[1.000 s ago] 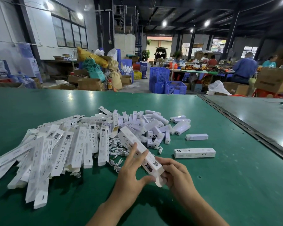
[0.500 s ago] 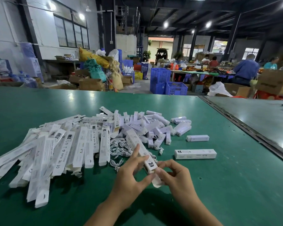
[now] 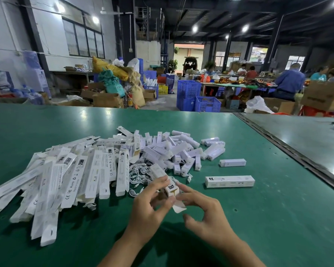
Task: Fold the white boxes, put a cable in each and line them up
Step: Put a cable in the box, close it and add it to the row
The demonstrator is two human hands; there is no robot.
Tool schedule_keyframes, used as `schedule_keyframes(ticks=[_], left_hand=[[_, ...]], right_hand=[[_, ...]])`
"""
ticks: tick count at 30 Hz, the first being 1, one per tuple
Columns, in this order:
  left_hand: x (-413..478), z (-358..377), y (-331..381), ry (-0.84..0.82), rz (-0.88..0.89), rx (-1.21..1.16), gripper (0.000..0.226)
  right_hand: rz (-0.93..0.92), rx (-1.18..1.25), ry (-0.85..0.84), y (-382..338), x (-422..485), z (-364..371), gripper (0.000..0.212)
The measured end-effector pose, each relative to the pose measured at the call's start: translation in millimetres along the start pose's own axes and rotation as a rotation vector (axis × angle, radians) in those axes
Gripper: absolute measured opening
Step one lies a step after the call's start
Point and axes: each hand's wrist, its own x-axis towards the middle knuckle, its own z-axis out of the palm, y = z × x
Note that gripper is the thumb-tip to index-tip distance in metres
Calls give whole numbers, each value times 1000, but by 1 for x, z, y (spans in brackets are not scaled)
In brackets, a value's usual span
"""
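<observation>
My left hand (image 3: 149, 204) grips a long white box (image 3: 163, 180) near its open front end, pointing away from me. My right hand (image 3: 202, 208) has its fingertips on the end flap (image 3: 179, 207) of that box. Behind the hands a tangle of white cables (image 3: 138, 173) lies on the green table (image 3: 258, 218). One folded white box (image 3: 229, 181) lies flat to the right. A big heap of flat unfolded boxes (image 3: 66, 178) spreads over the left.
A pile of small white lamp units (image 3: 179, 151) lies behind the cables, with one unit (image 3: 232, 162) apart at the right. A dark metal seam (image 3: 289, 151) runs diagonally along the table's right side. Crates, cartons and seated people fill the hall beyond.
The box has turned more end-on towards me and come closer. My right hand's fingers have spread and moved onto the end flap.
</observation>
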Motion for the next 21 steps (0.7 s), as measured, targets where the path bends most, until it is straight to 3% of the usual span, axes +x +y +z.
schedule_keyframes(ticks=[4,10,15,21], left_hand=[[0,1,1,-13,17,7,41],[-1,5,0,-8,23,-19,31],[0,4,-3,12,14,7,30],[1,4,-2,56,31,76,29]], right_hand=[[-57,-90,95,-1,1,1,16],[-77,-116,228,-1,2,9,35],[-200,-214,253,2,4,8,10],[-205,-226,236,5,4,10,8]])
